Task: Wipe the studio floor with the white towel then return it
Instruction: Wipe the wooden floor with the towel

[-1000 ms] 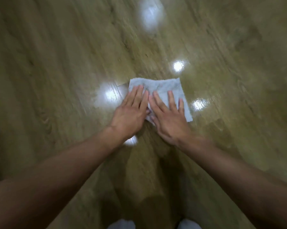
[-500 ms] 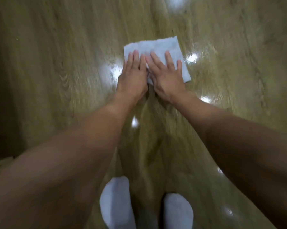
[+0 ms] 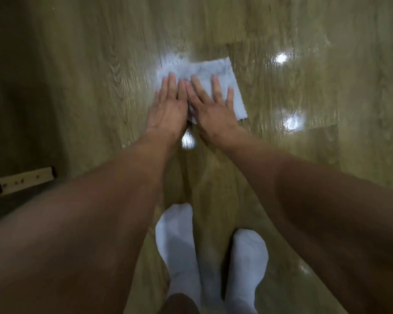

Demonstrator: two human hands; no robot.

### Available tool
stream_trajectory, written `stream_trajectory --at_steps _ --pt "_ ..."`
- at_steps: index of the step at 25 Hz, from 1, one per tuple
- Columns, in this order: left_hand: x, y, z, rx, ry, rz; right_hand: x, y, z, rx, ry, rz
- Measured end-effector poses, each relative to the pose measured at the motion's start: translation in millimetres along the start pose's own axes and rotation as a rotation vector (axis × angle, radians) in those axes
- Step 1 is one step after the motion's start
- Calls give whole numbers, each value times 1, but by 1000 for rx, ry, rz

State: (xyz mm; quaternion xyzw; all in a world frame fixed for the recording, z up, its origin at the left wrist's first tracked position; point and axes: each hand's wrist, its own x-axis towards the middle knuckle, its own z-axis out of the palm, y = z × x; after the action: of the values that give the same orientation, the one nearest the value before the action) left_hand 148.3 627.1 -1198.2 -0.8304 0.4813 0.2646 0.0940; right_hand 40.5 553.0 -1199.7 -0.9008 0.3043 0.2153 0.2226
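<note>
A folded white towel [image 3: 204, 70] lies flat on the glossy wooden studio floor [image 3: 100, 87], ahead of my feet. My left hand [image 3: 169, 107] presses palm-down on the towel's near left part, fingers together and stretched forward. Beside it, touching it, my right hand [image 3: 211, 105] lies flat on the towel's middle and right part with fingers slightly spread. Both hands cover the towel's near half; its far edge and right corner show.
My two feet in white socks [image 3: 176, 241] stand on the floor just behind my arms. A light wooden bar with a dark end [image 3: 23, 181] juts in at the left edge. Bright lamp reflections [image 3: 294, 122] dot the floor to the right.
The view has tilted down and my feet have come fully into view. Both hands stay flat on the towel, which has slid over the floor. The wooden bar has appeared at the left.
</note>
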Motion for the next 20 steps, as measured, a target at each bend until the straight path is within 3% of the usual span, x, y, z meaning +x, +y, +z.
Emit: stream_trajectory --at_steps 4,8,12,20 --pt "22 -31 -10 -83 -6 -41 34 -12 -11 -54 -8 -70" --pt "-54 15 29 -131 -116 -117 -59 12 15 -98 -120 -202" --pt "-123 55 52 -161 -196 -155 -123 11 30 -101 -314 -171" --pt "-41 -48 17 -108 -60 -288 10 -65 5 -141 -106 -160"
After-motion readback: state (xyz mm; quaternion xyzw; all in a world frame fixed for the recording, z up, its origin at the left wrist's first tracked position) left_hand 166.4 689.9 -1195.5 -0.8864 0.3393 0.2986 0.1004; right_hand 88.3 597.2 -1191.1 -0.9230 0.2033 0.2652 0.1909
